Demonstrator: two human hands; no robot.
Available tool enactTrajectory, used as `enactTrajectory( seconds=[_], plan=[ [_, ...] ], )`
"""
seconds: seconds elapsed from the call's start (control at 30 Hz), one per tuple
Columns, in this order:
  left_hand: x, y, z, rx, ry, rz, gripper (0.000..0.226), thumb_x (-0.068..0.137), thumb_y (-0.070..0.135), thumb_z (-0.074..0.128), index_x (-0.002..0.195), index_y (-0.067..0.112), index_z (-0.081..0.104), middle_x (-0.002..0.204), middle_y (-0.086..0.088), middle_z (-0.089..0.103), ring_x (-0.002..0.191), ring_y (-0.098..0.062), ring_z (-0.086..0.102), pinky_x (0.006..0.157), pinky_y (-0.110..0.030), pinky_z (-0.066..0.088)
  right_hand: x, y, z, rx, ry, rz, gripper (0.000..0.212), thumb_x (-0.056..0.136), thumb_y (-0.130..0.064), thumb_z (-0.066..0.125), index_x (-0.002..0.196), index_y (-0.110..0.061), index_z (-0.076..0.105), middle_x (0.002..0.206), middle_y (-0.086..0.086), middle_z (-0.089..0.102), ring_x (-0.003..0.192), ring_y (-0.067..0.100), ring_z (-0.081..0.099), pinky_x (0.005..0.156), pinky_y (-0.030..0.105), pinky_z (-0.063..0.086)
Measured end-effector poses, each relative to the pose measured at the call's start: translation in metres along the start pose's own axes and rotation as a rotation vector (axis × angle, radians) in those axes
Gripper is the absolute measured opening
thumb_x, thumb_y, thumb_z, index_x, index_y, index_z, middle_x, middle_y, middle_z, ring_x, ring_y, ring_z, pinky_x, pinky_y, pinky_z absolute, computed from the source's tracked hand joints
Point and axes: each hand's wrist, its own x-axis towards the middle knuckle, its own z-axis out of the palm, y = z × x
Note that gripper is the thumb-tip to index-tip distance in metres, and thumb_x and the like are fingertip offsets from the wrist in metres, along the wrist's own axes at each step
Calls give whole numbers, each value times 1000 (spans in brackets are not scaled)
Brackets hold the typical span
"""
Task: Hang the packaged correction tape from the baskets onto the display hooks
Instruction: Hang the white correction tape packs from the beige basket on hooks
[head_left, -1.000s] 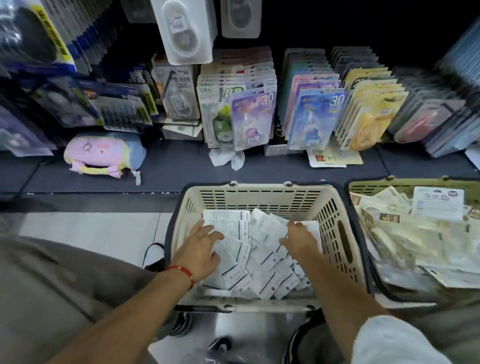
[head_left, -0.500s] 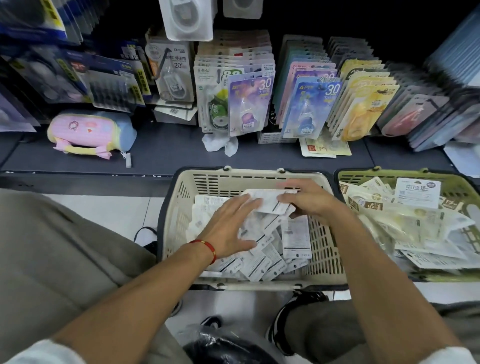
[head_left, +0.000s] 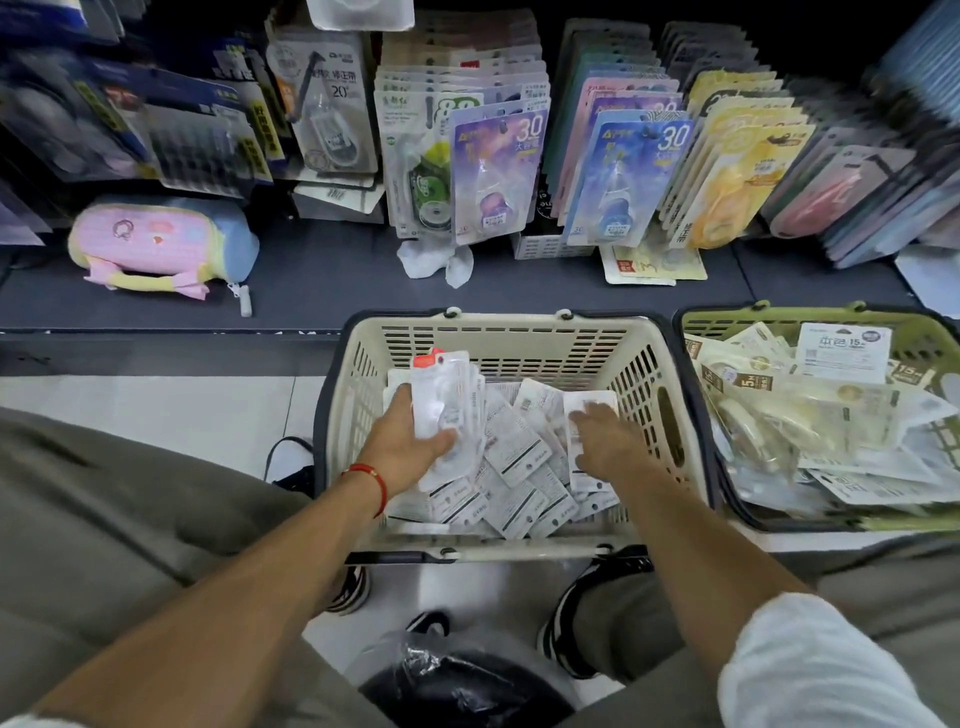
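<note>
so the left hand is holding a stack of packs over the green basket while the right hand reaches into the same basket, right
Not quite: the head view shows both hands in the beige basket, not the green basket beside it. The left hand grips a stack of packs there, and the right hand reaches onto the loose packs.
</note>
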Motion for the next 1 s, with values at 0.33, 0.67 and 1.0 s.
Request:
enactTrajectory(
  seconds=[0.33, 0.67, 1.0],
  plan=[
    [15, 0, 6, -181, -30, -168, 57, 96, 11, 68, 132, 38, 33, 115, 18, 58, 100, 0, 53, 74, -24, 42, -12, 32, -18, 322, -173, -161, 94, 90, -22, 80, 166, -32, 25, 176, -4, 9, 163, 30, 7, 131, 55, 7],
    [10, 29, 8, -316, -53, -149, 49, 92, 10, 58, 132, 36, 46, 116, 4, 66, 103, -17, 64, 75, -33, 50, -40, -7, -140, 954, 147, -291, 16, 100, -25, 72, 102, -11, 79, 87, 7, 73, 60, 22, 65, 50, 35, 55],
    [3, 14, -8, -394, -121, -162, 58, 84, 19, 88, 134, 24, 59, 121, -1, 76, 111, -23, 73, 88, -39, 60, -19, -90, -69, 1212, 200, -120, 26, 104, -34, 65, 89, -13, 69, 86, 10, 75, 59, 26, 71, 43, 27, 44]
  ],
)
